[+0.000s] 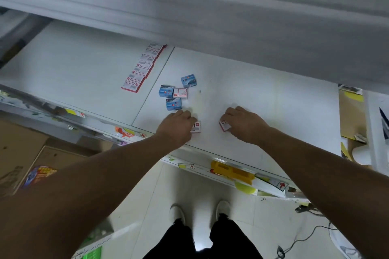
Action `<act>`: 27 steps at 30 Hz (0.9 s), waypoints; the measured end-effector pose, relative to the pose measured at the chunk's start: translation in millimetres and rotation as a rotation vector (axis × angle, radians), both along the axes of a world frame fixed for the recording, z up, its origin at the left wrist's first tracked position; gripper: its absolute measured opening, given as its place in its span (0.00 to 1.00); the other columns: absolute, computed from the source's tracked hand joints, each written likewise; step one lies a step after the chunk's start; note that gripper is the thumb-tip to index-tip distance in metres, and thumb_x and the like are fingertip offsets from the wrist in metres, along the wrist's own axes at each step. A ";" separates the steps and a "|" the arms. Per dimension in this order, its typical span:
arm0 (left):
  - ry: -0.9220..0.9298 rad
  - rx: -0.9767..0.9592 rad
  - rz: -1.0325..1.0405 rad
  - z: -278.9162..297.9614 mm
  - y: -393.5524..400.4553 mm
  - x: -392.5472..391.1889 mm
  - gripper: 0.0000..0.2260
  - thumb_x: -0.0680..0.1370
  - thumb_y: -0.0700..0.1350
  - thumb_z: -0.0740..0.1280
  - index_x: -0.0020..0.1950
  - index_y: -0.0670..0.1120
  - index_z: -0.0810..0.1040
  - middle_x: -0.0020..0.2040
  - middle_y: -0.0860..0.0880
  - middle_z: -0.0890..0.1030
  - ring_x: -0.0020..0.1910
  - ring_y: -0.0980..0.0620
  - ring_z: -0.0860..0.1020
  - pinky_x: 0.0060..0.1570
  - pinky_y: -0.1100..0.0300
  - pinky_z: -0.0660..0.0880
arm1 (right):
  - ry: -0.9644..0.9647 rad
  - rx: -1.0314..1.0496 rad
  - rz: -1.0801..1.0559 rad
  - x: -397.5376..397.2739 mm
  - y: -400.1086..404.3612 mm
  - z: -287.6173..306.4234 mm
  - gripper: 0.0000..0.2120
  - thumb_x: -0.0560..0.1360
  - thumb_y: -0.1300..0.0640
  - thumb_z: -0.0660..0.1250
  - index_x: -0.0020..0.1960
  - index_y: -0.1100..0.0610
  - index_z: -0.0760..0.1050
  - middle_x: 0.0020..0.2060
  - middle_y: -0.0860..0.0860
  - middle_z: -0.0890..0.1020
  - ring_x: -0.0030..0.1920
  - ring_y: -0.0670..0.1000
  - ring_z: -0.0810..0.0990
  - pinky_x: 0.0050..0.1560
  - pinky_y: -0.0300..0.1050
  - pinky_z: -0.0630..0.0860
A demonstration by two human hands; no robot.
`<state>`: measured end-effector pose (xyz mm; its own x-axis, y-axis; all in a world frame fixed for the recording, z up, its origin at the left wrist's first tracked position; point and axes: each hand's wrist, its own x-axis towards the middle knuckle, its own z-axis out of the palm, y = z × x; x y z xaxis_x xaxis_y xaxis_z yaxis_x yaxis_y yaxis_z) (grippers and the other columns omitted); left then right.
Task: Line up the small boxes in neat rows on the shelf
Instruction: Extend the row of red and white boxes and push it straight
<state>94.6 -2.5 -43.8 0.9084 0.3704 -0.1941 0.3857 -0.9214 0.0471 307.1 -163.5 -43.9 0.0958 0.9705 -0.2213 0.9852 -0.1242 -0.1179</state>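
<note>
On the white shelf [263,99], my left hand [177,127] grips a small white box with red print [196,127] near the front edge. My right hand [242,124] holds another small white and red box [224,125], tilted off the surface. Just beyond my left hand lie several loose boxes: a blue one [173,104], a white and red one [180,93], another blue one [166,91] and a third blue one [188,80] further back. A neat row of white and red boxes [143,68] runs from front to back to the left of the shelf seam.
An upper shelf [210,12] overhangs the back of the work area. The front rail carries price tags and a yellow label [231,171]. Cardboard cartons [23,153] stand on the floor at left. Cardboard and paper scraps [351,115] sit at the right end. Cables [305,237] lie on the floor.
</note>
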 end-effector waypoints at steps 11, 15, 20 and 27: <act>-0.081 -0.054 0.255 23.9 -13.1 -27.8 0.20 0.81 0.52 0.71 0.72 0.50 0.77 0.65 0.47 0.79 0.64 0.45 0.77 0.58 0.50 0.82 | 0.171 0.145 -0.062 -38.3 27.5 15.6 0.19 0.78 0.55 0.68 0.68 0.54 0.75 0.60 0.52 0.76 0.60 0.55 0.77 0.54 0.56 0.81; -0.094 -0.072 0.340 37.4 -18.9 -48.4 0.22 0.81 0.51 0.70 0.75 0.49 0.75 0.68 0.46 0.79 0.66 0.45 0.76 0.61 0.50 0.81 | 0.150 0.147 0.000 -58.0 43.4 24.3 0.20 0.78 0.54 0.68 0.69 0.53 0.75 0.61 0.51 0.77 0.61 0.54 0.76 0.57 0.55 0.80; -0.122 -0.062 0.444 55.9 -19.7 -88.5 0.22 0.81 0.48 0.70 0.76 0.49 0.75 0.66 0.46 0.78 0.66 0.44 0.75 0.62 0.46 0.79 | 0.109 0.155 0.062 -90.6 60.7 39.4 0.19 0.77 0.52 0.70 0.67 0.52 0.76 0.60 0.50 0.78 0.60 0.54 0.76 0.55 0.53 0.81; -0.184 -0.055 0.537 75.8 -4.5 -159.3 0.20 0.79 0.47 0.70 0.71 0.50 0.78 0.61 0.47 0.79 0.62 0.42 0.77 0.53 0.49 0.79 | 0.109 0.146 0.086 -154.7 84.2 60.2 0.21 0.79 0.52 0.71 0.72 0.51 0.75 0.63 0.50 0.79 0.62 0.53 0.78 0.57 0.48 0.81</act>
